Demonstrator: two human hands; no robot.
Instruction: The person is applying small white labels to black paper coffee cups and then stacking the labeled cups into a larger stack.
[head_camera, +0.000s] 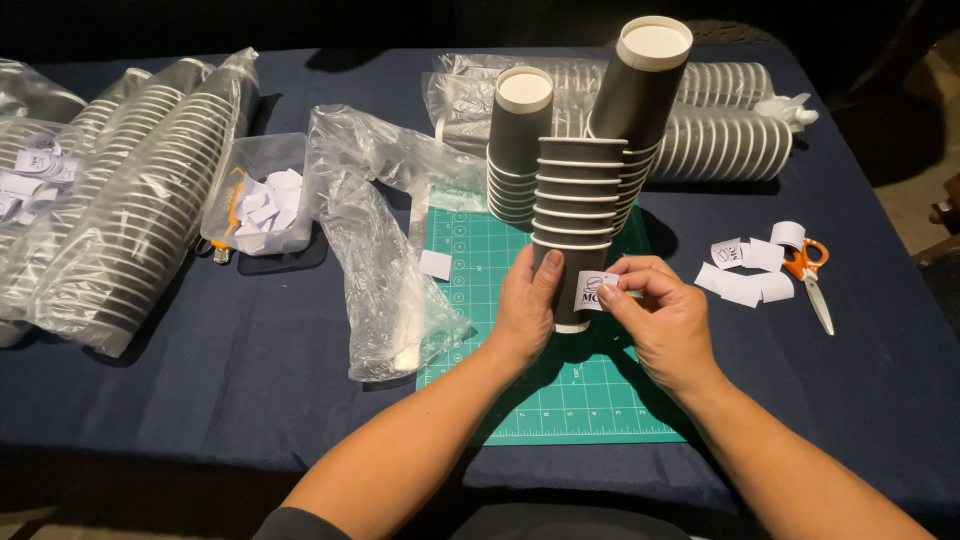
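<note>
We hold a stack of dark cups (580, 215) over the green mat (480, 300). Our left hand (527, 305) is clamped around the bottom cup; our right hand (665, 315) pinches a white sticker (590, 290) against its wall. Status: this sticker is partly seated. Two more stacks (640, 110) stand behind; whether they are stickered cannot be told. Loose stickers (745, 270) beside the scissors (808, 275) and bagged cups (130, 220) remain unused.

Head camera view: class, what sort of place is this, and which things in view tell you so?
Probably a craft or packing table, not a kitchen. A green cutting mat lies on a dark cloth; sleeves of stacked paper cups sit in plastic; cut labels and orange-handled scissors lie beside them.
</note>
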